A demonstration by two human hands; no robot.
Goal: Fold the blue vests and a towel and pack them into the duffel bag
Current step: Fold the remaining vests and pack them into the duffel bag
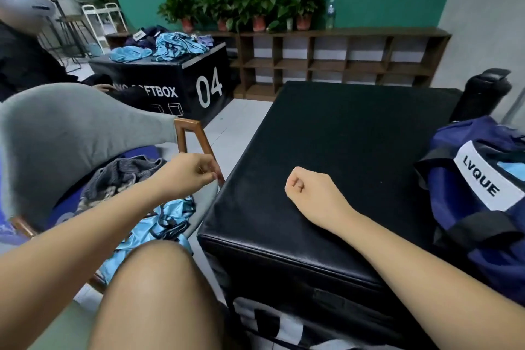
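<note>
A crumpled light-blue vest (159,224) with dark trim lies on the seat of the grey chair (71,133) at my left. A dark grey towel (119,173) is bunched up behind it on the same seat. My left hand (190,175) hovers above the chair's front edge with its fingers curled and holds nothing. My right hand (308,189) is a loose fist over the black soft box (341,150) in front of me, also holding nothing. The navy duffel bag (483,202) with a white LVQUE label sits on the box's right side, something light blue showing inside.
A second black box marked 04 (181,79) stands behind the chair with several blue vests heaped on it. Another person (20,45) sits at the far left. A wooden shelf (341,57) with potted plants lines the green wall. A black bottle (483,94) stands behind the duffel.
</note>
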